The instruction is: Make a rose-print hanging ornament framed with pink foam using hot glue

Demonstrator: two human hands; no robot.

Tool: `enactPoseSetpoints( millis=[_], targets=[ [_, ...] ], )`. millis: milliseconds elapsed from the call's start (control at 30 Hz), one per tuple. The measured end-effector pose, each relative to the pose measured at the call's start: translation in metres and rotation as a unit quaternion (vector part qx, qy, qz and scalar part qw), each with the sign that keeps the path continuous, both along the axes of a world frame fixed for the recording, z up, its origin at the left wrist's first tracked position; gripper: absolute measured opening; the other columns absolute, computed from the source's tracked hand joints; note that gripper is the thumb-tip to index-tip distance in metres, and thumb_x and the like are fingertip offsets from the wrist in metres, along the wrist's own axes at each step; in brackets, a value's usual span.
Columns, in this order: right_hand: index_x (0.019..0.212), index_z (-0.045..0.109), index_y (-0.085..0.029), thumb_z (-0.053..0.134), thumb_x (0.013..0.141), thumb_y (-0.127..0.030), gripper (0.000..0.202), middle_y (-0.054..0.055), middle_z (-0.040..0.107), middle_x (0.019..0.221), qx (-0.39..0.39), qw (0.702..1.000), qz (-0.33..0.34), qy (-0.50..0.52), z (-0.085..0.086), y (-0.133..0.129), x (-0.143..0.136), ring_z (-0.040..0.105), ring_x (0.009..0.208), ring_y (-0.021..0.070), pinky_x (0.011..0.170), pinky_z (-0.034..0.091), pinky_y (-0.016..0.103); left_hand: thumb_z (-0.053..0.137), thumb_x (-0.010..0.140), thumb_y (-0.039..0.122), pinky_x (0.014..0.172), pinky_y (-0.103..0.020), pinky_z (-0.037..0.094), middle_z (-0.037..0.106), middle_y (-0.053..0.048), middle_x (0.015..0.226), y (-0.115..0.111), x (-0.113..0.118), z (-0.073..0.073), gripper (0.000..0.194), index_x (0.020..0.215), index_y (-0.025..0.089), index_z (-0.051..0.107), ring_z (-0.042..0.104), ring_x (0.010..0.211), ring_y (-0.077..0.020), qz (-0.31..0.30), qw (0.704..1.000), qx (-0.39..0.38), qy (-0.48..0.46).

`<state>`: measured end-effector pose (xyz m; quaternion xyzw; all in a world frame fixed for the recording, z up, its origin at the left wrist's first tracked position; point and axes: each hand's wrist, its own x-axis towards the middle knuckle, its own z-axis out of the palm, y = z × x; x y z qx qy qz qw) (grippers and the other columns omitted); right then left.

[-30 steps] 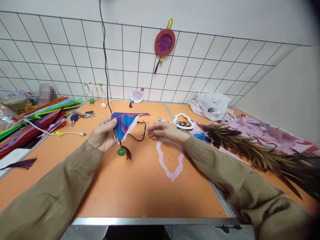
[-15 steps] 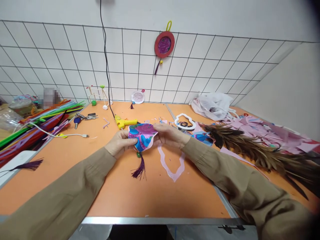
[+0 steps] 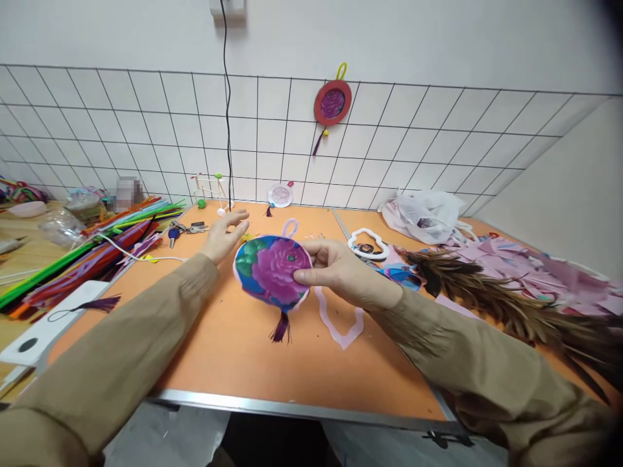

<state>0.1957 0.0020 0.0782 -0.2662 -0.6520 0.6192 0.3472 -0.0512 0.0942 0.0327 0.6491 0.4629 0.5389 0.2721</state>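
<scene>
Purple-flowered ornament (image 3: 275,269) is between right fingers (image 3: 304,276) | left fingers (image 3: 238,224) apart, yellow tool (image 3: 247,238) mostly hidden

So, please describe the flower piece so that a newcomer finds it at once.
Find the orange table, then the right hand above it. That hand holds the flower piece: a large purple bloom on blue, with a pale loop above and a dark tassel below. Unlike the red ornament on the wall, it has no red rim.
</scene>
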Motion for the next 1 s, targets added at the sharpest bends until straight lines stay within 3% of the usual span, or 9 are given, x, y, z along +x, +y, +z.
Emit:
enactPoseSetpoints(
  millis=[100,167,233,300,400,533,667,833,1000],
  targets=[
    [0.091,0.073,-0.014,0.083,0.066,-0.028,0.03,0.0,0.068,0.073,-0.006,1.0,0.018,-0.019,-0.003,0.002,-0.005,0.062,0.066,0.0113,0.063,0.052,0.024,0.073,0.073,0.019,0.105,-0.042,0.045,0.056,-0.015,0.146,0.021,-0.015,0.011,0.027,0.1,0.018,0.076,0.044,0.14,-0.034,0.038,0.999,0.025,0.025],
    [0.091,0.073,-0.014,0.081,0.065,-0.026,0.03,0.0,0.069,0.073,-0.011,0.999,0.004,-0.034,-0.014,0.015,-0.007,0.063,0.066,0.0114,0.064,0.052,0.024,0.07,0.073,0.011,0.096,-0.031,0.051,0.059,-0.012,0.142,0.035,-0.018,0.021,0.029,0.1,0.019,0.075,0.055,0.129,-0.0265,0.076,0.997,0.025,-0.006],
    [0.088,0.072,-0.014,0.08,0.062,-0.022,0.028,-0.001,0.068,0.07,-0.018,0.997,-0.029,-0.064,-0.028,0.034,-0.007,0.062,0.063,0.0102,0.062,0.05,0.023,0.063,0.081,0.018,0.074,-0.019,0.055,0.067,-0.011,0.12,0.048,-0.014,0.032,0.02,0.098,0.016,0.073,0.068,0.096,-0.0159,0.103,0.991,-0.008,-0.08],
    [0.085,0.07,-0.014,0.079,0.058,-0.018,0.028,-0.002,0.067,0.065,-0.033,0.993,-0.06,-0.096,-0.043,0.05,-0.007,0.061,0.061,0.0105,0.058,0.047,0.021,0.055,0.09,0.031,0.057,-0.017,0.054,0.067,-0.007,0.09,0.058,-0.002,0.039,0.023,0.091,0.015,0.07,0.065,0.066,-0.0115,0.104,0.983,-0.053,-0.142],
    [0.087,0.07,-0.013,0.077,0.057,-0.017,0.031,-0.004,0.065,0.062,-0.026,0.99,-0.089,-0.107,-0.058,0.064,-0.006,0.059,0.059,0.0106,0.056,0.044,0.021,0.053,0.094,0.046,0.057,-0.023,0.056,0.063,-0.004,0.069,0.058,0.026,0.038,0.032,0.085,0.017,0.064,0.066,0.059,-0.0151,0.066,0.977,-0.098,-0.179],
    [0.091,0.07,-0.014,0.076,0.056,-0.018,0.036,-0.004,0.067,0.067,-0.013,0.993,-0.08,-0.081,-0.064,0.065,-0.004,0.059,0.062,0.011,0.057,0.044,0.021,0.065,0.079,0.068,0.062,-0.032,0.056,0.072,-0.011,0.08,0.031,0.049,0.019,0.055,0.1,0.017,0.062,0.071,0.068,-0.0228,-0.059,0.97,-0.164,-0.171],
    [0.084,0.068,-0.015,0.076,0.057,-0.02,0.028,-0.005,0.065,0.063,0.005,0.992,-0.108,-0.058,-0.063,0.061,0.0,0.058,0.058,0.0105,0.056,0.044,0.022,0.065,0.066,0.08,0.063,-0.035,0.053,0.073,-0.01,0.074,-0.002,0.048,0.003,0.077,0.108,0.016,0.065,0.07,0.069,-0.027,-0.134,0.94,-0.28,-0.144],
    [0.076,0.065,-0.016,0.075,0.058,-0.023,0.022,-0.003,0.063,0.063,0.043,0.986,-0.159,-0.033,-0.055,0.054,0.004,0.057,0.057,0.0106,0.054,0.044,0.023,0.072,0.065,0.075,0.076,-0.038,0.056,0.077,-0.013,0.094,-0.043,0.044,-0.01,0.068,0.101,0.018,0.072,0.072,0.085,-0.0287,-0.286,0.87,-0.33,-0.231],
    [0.08,0.067,-0.015,0.077,0.062,-0.025,0.023,-0.002,0.064,0.065,0.069,0.987,-0.142,-0.018,-0.036,0.035,0.009,0.058,0.059,0.0108,0.056,0.045,0.023,0.087,0.063,0.05,0.059,-0.03,0.053,0.074,-0.008,0.074,-0.091,0.049,-0.017,0.044,0.085,0.015,0.072,0.07,0.066,-0.0225,-0.28,0.862,-0.377,-0.19]
  ],
)
